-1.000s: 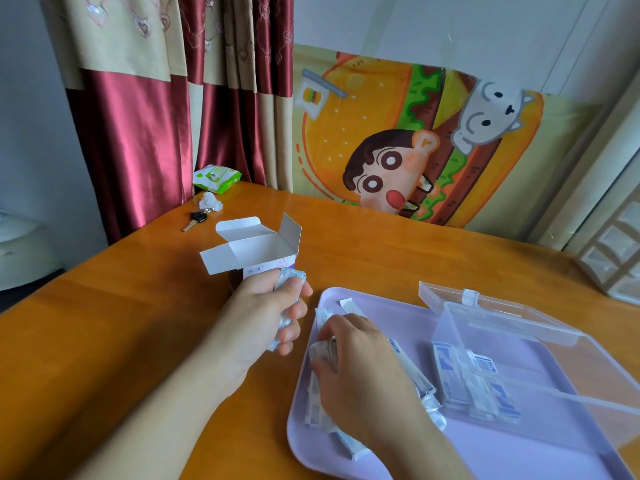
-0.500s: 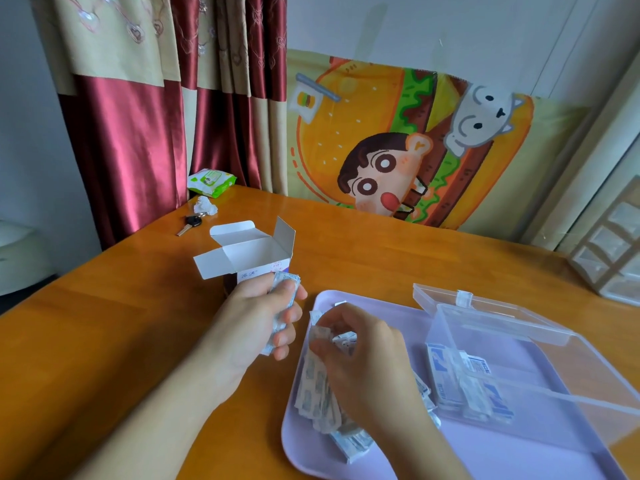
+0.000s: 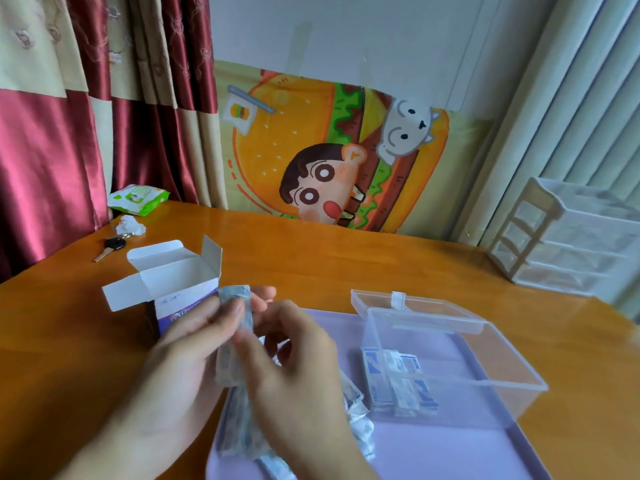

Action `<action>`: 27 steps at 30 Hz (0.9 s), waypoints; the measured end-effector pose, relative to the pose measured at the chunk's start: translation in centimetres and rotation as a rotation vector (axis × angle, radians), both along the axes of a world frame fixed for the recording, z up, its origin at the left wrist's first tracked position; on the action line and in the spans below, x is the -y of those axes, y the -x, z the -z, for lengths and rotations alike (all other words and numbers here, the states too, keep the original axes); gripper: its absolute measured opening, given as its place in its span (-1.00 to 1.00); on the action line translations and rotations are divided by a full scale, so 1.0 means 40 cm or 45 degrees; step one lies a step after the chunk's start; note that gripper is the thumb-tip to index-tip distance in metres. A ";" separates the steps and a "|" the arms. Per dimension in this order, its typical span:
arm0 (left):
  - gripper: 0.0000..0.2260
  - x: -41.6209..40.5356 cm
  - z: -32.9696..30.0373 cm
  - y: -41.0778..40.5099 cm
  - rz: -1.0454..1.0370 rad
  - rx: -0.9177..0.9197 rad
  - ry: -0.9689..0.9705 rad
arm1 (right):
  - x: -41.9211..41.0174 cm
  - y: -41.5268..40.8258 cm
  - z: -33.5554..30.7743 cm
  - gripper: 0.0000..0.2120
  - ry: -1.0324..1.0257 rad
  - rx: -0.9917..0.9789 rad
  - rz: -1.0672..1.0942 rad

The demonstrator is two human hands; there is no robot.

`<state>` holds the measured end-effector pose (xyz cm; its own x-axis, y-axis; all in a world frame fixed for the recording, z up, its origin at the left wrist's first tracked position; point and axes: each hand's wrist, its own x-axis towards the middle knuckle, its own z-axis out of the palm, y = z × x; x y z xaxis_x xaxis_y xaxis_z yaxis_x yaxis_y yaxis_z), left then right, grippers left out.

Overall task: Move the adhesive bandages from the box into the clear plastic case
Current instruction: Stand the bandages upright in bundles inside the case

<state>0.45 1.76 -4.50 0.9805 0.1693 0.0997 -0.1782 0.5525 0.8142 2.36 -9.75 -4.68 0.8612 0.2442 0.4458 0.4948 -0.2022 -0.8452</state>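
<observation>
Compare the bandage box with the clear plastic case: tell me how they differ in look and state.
The bandage box is opaque white and purple cardboard; the clear plastic case is see-through. The box stands upright on the wooden table with its flaps up; the case lies low on the lilac tray, its hinged lid tipped back. Bandages show inside the case; the box's contents are hidden. Both are open.

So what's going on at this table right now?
A person is sorting adhesive bandages. Both hands, left and right, hold a bundle of wrapped bandages above the lilac tray. The opened bandage box stands behind them on the wooden table. The clear plastic case sits open on the tray with a few bandages already inside, and more lie loose on the tray.
</observation>
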 end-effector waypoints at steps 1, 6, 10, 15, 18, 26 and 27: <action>-0.77 0.010 0.002 -0.003 0.002 0.012 0.015 | 0.010 0.000 -0.006 -0.88 -0.005 0.006 -0.001; -0.73 0.024 0.015 -0.008 -0.048 0.066 -0.050 | 0.034 0.008 -0.038 -0.83 0.075 0.090 -0.022; -0.58 -0.006 0.038 -0.058 0.427 -0.012 0.346 | 0.103 0.011 -0.088 -0.88 0.115 -0.056 -0.039; -0.48 -0.085 0.111 -0.108 -0.020 0.009 -0.181 | 0.339 -0.070 -0.210 -0.85 0.229 -0.082 0.208; -0.38 -0.104 0.103 -0.097 0.035 0.015 -0.279 | 0.471 -0.145 -0.239 -0.82 0.718 -0.190 0.403; -0.32 -0.056 0.066 -0.086 0.110 -0.011 -0.412 | 0.503 -0.233 -0.139 -0.67 1.752 -0.580 0.326; -0.30 -0.058 0.071 -0.085 0.124 0.006 -0.419 | 0.493 -0.235 -0.128 -0.61 1.832 -0.580 0.353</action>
